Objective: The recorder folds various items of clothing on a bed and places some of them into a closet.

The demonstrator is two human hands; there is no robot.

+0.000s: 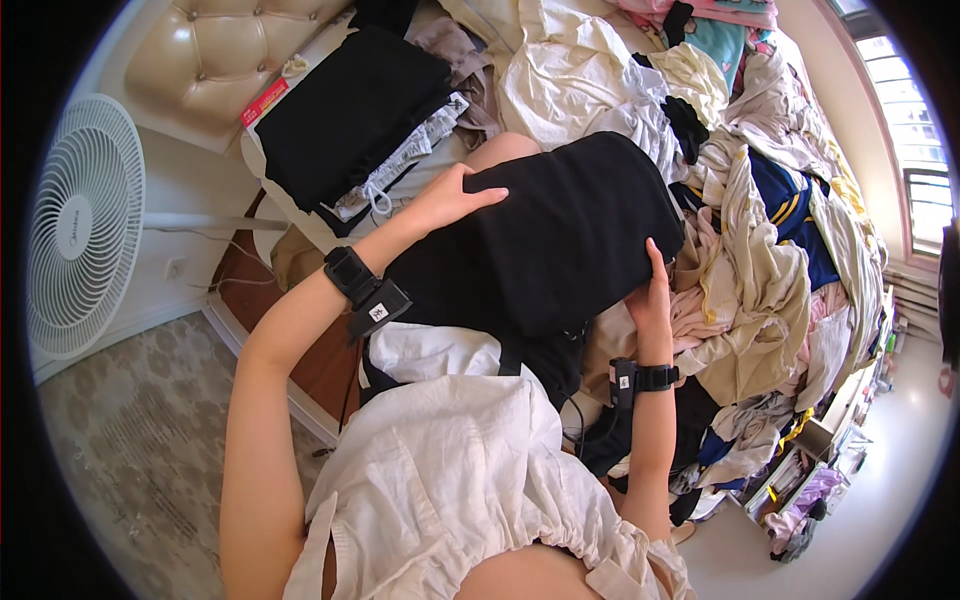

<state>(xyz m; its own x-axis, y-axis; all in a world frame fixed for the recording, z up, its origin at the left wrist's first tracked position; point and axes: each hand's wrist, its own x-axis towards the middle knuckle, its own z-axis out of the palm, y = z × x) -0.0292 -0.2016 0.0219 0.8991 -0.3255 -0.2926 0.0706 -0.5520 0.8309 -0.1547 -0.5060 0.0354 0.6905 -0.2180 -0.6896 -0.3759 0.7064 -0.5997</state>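
A black garment (575, 225), folded into a thick rectangle, lies across my lap. My left hand (455, 198) holds its left edge, the thumb on top and the other fingers hidden behind the cloth. At the lower right corner my right hand (650, 298) grips it, thumb against the upper face and fingers mostly out of sight below. The exact kind of garment cannot be made out. Beyond my left hand sits a stack of folded clothes, with a black piece (350, 105) on top and a white drawstring garment (410, 160) showing beneath.
A large heap of loose clothes (750, 270) spreads to my right, with beige, white, navy and pink pieces. A white fan (85, 225) stands at the left, by a tufted headboard (215, 60). A drawer with clothes (800, 500) is open at the lower right.
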